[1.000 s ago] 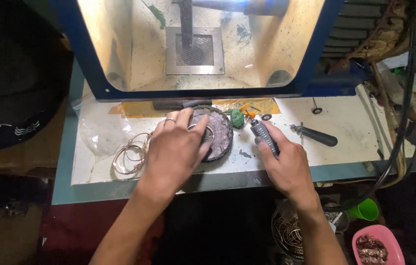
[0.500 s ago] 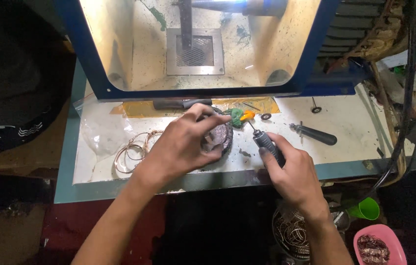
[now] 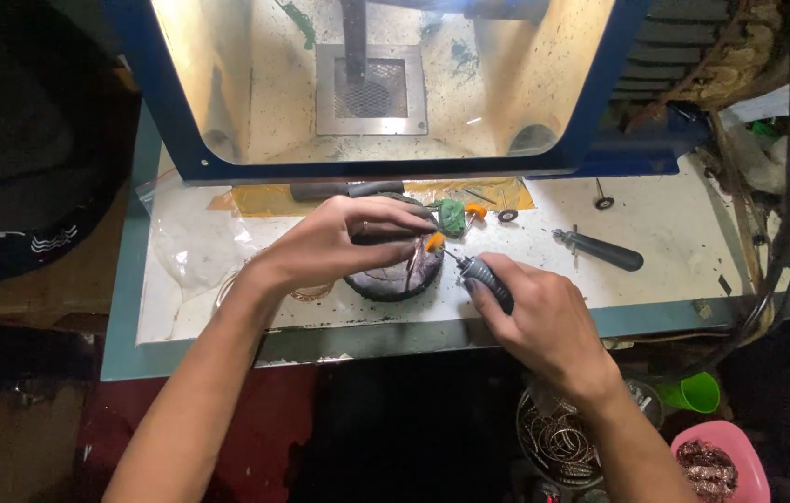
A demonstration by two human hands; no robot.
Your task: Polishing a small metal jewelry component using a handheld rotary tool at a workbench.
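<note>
At the far left of the white bench top (image 3: pixel 655 233) a clear plastic bag (image 3: pixel 192 244) lies flat beside a loose coil of thin coppery wire rings (image 3: pixel 306 292), both set back from the front edge. The left hand (image 3: pixel 344 244) reaches in over a round dark pad (image 3: pixel 401 277), fingertips pinched shut on a small orange piece (image 3: pixel 434 242) held just above the pad, probably so the pad steadies it and catches dust. The right hand (image 3: pixel 544 321) is closed round a dark grey pen-shaped rotary tool (image 3: pixel 483 278), gripped low like a pencil, its fine tip angled up and left to touch or nearly touch the orange piece; which, I cannot tell. Just behind lie a green lump (image 3: pixel 452 217), a second small orange bit (image 3: pixel 476 211) and a dark-handled hand tool (image 3: pixel 600 249), all within reach to the right. The blue-framed lit cabinet (image 3: pixel 376 84) walls off the back, so the hands work in a narrow strip near the bench's front lip; open room lies mainly on the right half of the top. Below the bench sit a wire basket of metal rings (image 3: pixel 558 438), a green cup (image 3: pixel 690 392) and a pink bowl (image 3: pixel 721 461).
</note>
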